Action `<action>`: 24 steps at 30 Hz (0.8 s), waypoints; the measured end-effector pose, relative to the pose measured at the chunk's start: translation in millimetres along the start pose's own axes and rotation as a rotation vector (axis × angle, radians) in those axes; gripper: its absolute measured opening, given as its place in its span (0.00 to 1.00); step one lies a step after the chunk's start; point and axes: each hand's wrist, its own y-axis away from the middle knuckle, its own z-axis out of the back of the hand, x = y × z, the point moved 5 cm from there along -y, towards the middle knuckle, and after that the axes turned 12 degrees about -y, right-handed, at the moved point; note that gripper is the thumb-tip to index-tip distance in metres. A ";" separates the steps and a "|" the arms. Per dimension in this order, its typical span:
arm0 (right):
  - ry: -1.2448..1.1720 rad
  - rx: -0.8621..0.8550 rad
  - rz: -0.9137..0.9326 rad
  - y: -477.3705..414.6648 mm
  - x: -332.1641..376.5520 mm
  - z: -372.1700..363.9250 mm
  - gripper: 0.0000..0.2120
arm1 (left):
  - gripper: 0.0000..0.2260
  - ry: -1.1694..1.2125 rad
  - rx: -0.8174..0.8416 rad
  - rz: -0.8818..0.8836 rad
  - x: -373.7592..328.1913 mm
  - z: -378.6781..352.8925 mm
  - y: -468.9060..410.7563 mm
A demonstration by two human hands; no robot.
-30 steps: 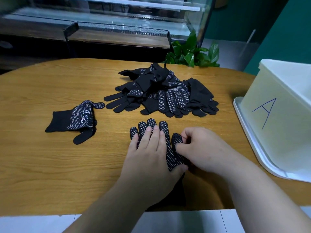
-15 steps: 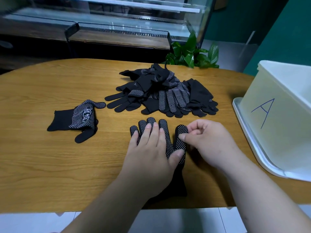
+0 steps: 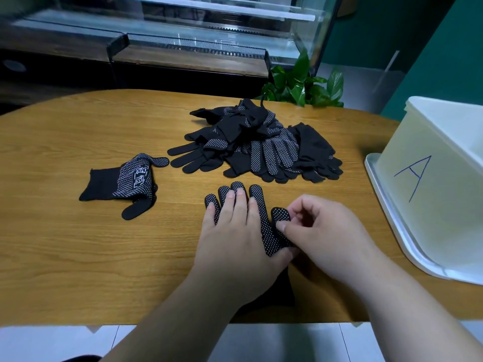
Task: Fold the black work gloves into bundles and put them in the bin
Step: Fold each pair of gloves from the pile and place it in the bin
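A wooden bench (image 3: 65,257) fills the view, with a glass display case (image 3: 183,30) behind it. At the right stands a white bin (image 3: 444,218) marked A, set on a white tray (image 3: 389,220), well apart from the gloves. A leafy plant (image 3: 303,84) shows past the far edge. A loose pile of black gloves (image 3: 261,147) lies mid-bench; 1 crumpled glove (image 3: 125,181) sits alone to its left. Near the front edge a flat glove (image 3: 269,236) lies dotted side up. The left hand (image 3: 235,244) presses it down, fingers straight; the right hand (image 3: 329,236), fingers curled, pinches the glove's thumb.
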 end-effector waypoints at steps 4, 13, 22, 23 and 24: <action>0.069 -0.029 0.077 7.5 6.9 -1.6 0.11 | 0.43 0.053 -0.081 0.008 12.7 6.4 5.2; 0.171 -0.026 0.231 11.5 12.0 -8.1 0.10 | 0.43 0.043 -0.012 0.072 20.9 -4.1 5.3; 0.444 0.013 0.335 13.9 19.4 -23.2 0.04 | 0.30 0.212 -0.018 0.050 50.4 20.3 10.9; 0.470 0.016 0.358 15.1 22.3 -26.1 0.03 | 0.28 0.252 -0.036 0.069 55.4 22.4 11.4; 0.491 0.018 0.375 16.3 25.5 -28.7 0.03 | 0.26 0.296 -0.057 0.090 59.9 23.9 12.1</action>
